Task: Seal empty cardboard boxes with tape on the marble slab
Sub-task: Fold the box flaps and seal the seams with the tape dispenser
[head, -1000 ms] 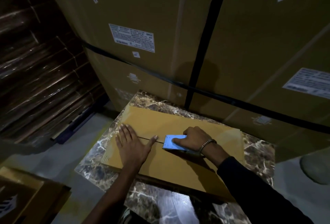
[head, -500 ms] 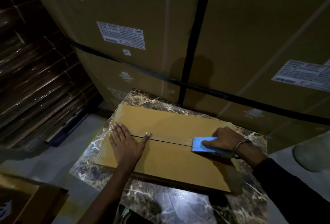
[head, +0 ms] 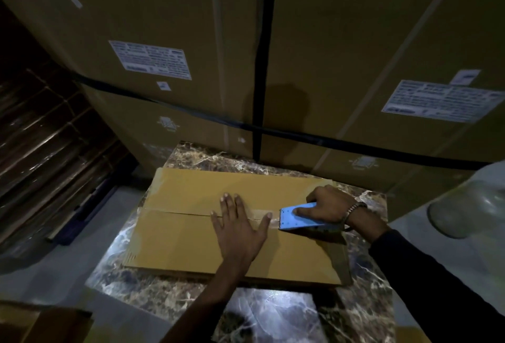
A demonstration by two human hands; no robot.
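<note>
A flat brown cardboard box (head: 191, 244) lies on the dark marble slab (head: 273, 312), its two top flaps meeting in a seam that runs left to right. My left hand (head: 237, 225) presses flat on the box over the seam, fingers straight and thumb spread toward the right. My right hand (head: 328, 207) grips a blue tape dispenser (head: 293, 218) near the box's right end, its front edge on the seam. A shiny strip of tape lies on the seam between my thumb and the dispenser.
Tall strapped cartons (head: 328, 69) with white labels stand right behind the slab. Stacked dark flat cardboard (head: 41, 137) fills the left. A cardboard piece (head: 41, 323) lies on the floor at lower left, and a pale round object (head: 464, 206) sits at the right.
My left hand slid right along the seam from the box's left part to its middle. The dispenser went from mid-seam toward the right end, where my right hand still holds it.
</note>
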